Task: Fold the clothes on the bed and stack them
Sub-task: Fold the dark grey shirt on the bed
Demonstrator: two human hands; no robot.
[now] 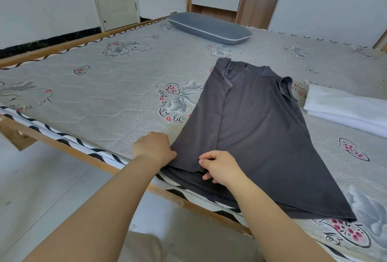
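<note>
Head cam: the dark grey shirt [257, 131] lay spread on the mattress [117, 85], right of centre, its hem hanging over the near edge. Left hand [154, 148] pinched the hem's corner at about 7 o'clock of the shirt; right hand [219, 167] pinched the hem just beside it, fingertips partly buried in cloth. A folded white garment [345, 108] sat at 3 o'clock, cut off by the frame. Grey pillow [209, 28] at 12.
</note>
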